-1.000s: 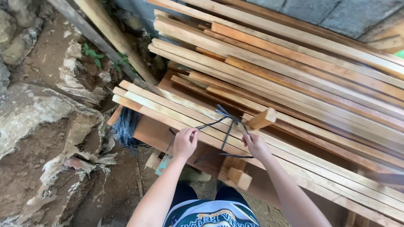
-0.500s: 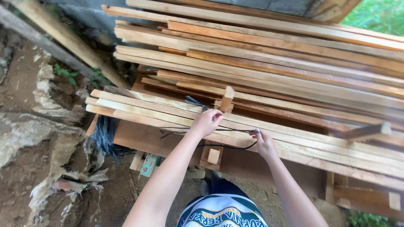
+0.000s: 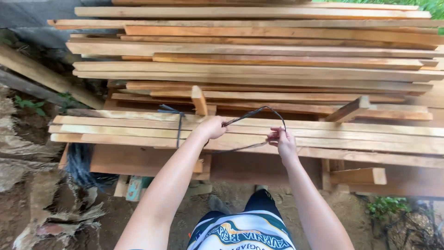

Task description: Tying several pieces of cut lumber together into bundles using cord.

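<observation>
As both hands [image 3: 213, 128] [image 3: 283, 141] pinch it, black cord [image 3: 259, 111] arches between grips

No labels, signs or screens show here. The one thing that may be a package is a small teal box [image 3: 135, 187] lying on the ground under the near planks [image 3: 286, 134], left of the person's legs, beside a pale wood offcut; it looks flat and oblong, scuffed, and whether it is really a box cannot be told.
</observation>
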